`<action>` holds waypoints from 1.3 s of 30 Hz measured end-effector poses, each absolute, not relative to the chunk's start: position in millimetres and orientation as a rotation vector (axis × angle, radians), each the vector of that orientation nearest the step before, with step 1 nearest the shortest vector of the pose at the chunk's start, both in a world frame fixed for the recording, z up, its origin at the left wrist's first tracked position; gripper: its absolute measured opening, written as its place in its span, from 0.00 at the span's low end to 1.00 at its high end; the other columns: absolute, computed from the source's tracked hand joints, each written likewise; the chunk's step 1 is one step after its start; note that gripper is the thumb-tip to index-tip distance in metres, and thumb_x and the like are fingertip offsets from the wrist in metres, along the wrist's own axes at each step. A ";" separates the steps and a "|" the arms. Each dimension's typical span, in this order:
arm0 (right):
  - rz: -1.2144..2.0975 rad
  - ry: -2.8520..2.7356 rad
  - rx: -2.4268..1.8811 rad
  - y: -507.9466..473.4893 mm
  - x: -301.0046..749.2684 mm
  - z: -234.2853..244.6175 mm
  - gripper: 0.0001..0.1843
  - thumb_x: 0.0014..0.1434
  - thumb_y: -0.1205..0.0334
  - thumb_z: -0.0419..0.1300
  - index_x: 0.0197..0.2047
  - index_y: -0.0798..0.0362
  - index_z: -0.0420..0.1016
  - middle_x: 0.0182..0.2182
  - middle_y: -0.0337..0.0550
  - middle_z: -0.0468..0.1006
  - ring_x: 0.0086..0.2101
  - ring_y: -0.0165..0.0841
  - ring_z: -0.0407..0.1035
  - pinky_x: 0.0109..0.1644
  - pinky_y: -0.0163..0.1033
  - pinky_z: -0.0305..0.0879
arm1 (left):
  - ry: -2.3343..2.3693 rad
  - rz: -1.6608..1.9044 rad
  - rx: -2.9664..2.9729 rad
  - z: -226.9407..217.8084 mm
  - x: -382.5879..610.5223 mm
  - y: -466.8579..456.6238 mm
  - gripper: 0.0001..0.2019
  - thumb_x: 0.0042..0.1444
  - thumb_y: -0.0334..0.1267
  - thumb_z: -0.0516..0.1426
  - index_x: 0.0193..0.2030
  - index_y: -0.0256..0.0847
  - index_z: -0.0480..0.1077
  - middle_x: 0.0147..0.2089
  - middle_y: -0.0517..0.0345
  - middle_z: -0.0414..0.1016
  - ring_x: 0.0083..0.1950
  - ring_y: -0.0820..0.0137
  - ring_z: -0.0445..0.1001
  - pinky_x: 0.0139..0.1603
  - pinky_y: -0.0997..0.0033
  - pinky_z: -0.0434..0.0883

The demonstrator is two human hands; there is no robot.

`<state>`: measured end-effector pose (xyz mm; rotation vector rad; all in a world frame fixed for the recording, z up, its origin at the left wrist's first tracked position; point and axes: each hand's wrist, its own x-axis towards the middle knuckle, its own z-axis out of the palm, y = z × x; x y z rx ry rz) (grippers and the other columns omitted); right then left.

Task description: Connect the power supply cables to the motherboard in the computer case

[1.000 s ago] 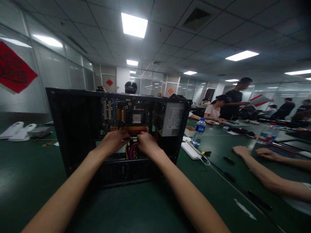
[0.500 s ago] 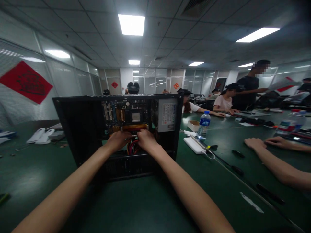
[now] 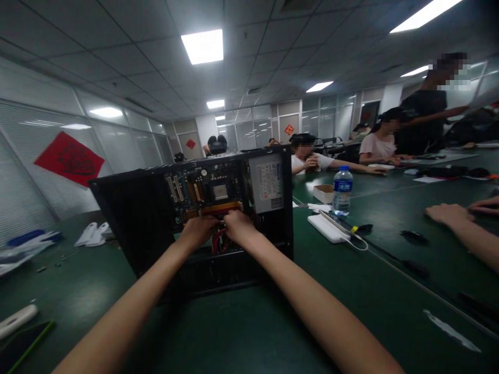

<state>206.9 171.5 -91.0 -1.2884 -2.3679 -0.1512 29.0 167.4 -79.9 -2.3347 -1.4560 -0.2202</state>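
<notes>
While view tilted, hands [image 3: 220, 228] unmoved.

Two bare forearms, no sleeves in view up to the bottom edge of the frame. Left hand [image 3: 198, 230] & right hand [image 3: 238, 224]: no gloves, no rings, no watch or wristband visible. Both arms long, slim, tapering to narrow wrists. Fingertips mostly hidden, so nails can't be told. No marks or tattoos visible on either arm.
</notes>
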 end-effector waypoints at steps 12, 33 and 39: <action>-0.252 -2.360 -1.228 167.8 205.4 -88.6 0.15 0.59 0.71 0.58 0.48 0.62 0.81 0.48 0.61 0.76 0.50 0.46 0.69 0.51 0.45 0.69 | -1.474 -0.122 -2.266 -81.2 33.2 168.7 0.15 0.66 0.40 0.51 0.52 0.47 0.77 0.49 0.50 0.81 0.48 0.57 0.80 0.41 0.64 0.72; -0.235 -2.404 -1.284 175.0 207.8 -96.0 0.14 0.65 0.72 0.50 0.51 0.59 0.73 0.49 0.56 0.72 0.44 0.41 0.75 0.46 0.42 0.70 | -1.651 -0.158 -2.223 -78.7 46.9 165.2 0.17 0.66 0.48 0.52 0.52 0.49 0.79 0.50 0.51 0.82 0.49 0.54 0.80 0.44 0.62 0.72; -0.228 -2.379 -1.245 182.6 211.9 -97.5 0.11 0.63 0.72 0.53 0.47 0.59 0.73 0.48 0.53 0.73 0.46 0.39 0.72 0.48 0.38 0.66 | -1.640 -0.183 -2.264 -78.6 44.8 164.0 0.16 0.66 0.45 0.52 0.51 0.46 0.79 0.51 0.49 0.81 0.51 0.56 0.79 0.46 0.64 0.72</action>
